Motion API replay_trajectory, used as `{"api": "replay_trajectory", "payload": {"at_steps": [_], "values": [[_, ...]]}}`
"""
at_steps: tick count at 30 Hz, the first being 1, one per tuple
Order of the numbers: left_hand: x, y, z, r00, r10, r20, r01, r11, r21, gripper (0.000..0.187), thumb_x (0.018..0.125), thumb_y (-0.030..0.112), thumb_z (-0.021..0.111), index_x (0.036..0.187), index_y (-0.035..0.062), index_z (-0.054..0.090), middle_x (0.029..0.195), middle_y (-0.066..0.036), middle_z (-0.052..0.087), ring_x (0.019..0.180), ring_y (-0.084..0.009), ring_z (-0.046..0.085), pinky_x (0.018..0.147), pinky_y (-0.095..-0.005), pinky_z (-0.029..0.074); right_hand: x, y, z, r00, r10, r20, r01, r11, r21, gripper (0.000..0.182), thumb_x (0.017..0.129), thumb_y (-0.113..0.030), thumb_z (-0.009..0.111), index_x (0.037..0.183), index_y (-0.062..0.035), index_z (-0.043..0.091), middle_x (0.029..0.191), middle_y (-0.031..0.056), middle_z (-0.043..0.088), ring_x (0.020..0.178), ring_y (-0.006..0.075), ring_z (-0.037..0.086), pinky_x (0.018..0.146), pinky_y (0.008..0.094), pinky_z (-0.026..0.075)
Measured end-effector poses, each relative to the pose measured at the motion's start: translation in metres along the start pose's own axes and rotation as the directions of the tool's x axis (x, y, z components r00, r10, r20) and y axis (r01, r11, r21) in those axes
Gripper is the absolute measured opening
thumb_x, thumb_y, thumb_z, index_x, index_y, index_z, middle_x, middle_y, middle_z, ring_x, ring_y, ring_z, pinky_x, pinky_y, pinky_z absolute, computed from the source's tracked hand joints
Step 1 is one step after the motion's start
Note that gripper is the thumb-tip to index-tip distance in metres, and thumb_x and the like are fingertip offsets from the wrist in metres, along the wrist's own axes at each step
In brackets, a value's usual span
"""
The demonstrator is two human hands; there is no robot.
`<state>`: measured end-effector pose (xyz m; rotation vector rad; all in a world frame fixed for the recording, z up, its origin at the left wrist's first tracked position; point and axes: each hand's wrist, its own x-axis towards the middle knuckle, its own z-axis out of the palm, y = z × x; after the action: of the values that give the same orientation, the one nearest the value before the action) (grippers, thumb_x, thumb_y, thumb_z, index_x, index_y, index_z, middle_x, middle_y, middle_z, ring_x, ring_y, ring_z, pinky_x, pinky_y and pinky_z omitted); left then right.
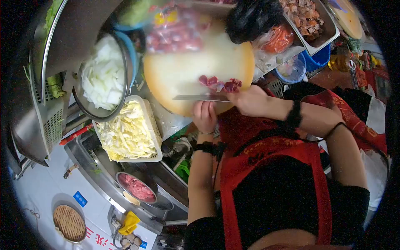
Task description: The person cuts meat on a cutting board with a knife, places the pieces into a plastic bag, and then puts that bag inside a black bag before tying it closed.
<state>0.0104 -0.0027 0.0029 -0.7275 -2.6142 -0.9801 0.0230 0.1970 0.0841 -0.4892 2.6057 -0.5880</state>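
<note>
My right hand [249, 101] is wrapped around the handle of a kitchen knife [193, 98], whose blade lies across the near part of a round cutting board [164, 71]. Dark red meat slices [232, 86] rest on the board just beyond the blade. Close to the blade's near side, my left hand [204, 116] has its fingers curled together at the board's edge. Whatever those fingers press on, if anything, is hidden. Toward the far side of the board sits a blurred clear bag of reddish meat pieces [175, 37].
Left of the board stand a bowl of sliced white vegetable [104, 75] and a white basket of shredded cabbage [127, 133]. Lower down is a bowl of pink meat [136, 187]. At the upper right, a metal tray [329, 38] holds brown chunks, beside a black bag [254, 18].
</note>
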Motion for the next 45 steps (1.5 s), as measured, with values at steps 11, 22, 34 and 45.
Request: {"api": "replay_trajectory", "payload": {"at_steps": [11,22,34,45], "values": [[-0.001,0.001,0.002,0.999,0.025,-0.020,-0.025,0.999,0.036,0.012,0.081,0.012,0.058,0.088,0.0024,0.062,0.091,-0.011,0.058,0.084,-0.0292,0.055,0.074,-0.0379,0.043,-0.012,0.014,0.000,0.995,0.015,-0.102,-0.010,0.998,0.055,0.023,0.074,-0.014,0.054,0.094,-0.0033,0.053,0.061,0.0127,0.059,0.057,0.0293,0.061,0.050,0.0418,0.048],[-0.005,-0.006,0.008,0.986,0.116,-0.118,-0.111,0.993,0.047,0.012,0.080,0.008,0.060,0.089,0.0010,0.059,0.093,-0.014,0.057,0.084,-0.0322,0.054,0.074,-0.0412,0.043,0.016,-0.013,0.000,0.998,0.035,0.054,-0.036,0.999,0.020,0.024,0.074,-0.014,0.054,0.095,-0.0033,0.051,0.067,0.0127,0.063,0.063,0.0298,0.064,0.052,0.0427,0.048],[-0.001,-0.001,0.003,0.999,0.023,-0.035,-0.022,1.000,0.017,0.010,0.078,0.011,0.060,0.085,0.0030,0.062,0.088,-0.011,0.058,0.082,-0.0296,0.056,0.073,-0.0388,0.044,-0.012,0.011,0.004,0.983,0.015,-0.183,-0.001,0.997,0.073,0.017,0.073,-0.014,0.055,0.087,-0.0048,0.052,0.061,0.0143,0.059,0.055,0.0327,0.060,0.049,0.0442,0.048],[-0.010,-0.008,0.009,0.999,0.006,-0.035,-0.006,1.000,-0.005,0.012,0.079,0.013,0.060,0.086,0.0029,0.060,0.088,-0.012,0.058,0.081,-0.0305,0.055,0.073,-0.0399,0.044,0.008,-0.003,0.008,0.999,0.024,0.022,-0.026,0.996,0.083,0.018,0.075,-0.014,0.053,0.091,-0.0054,0.053,0.070,0.0132,0.063,0.064,0.0313,0.063,0.053,0.0444,0.048]]}}
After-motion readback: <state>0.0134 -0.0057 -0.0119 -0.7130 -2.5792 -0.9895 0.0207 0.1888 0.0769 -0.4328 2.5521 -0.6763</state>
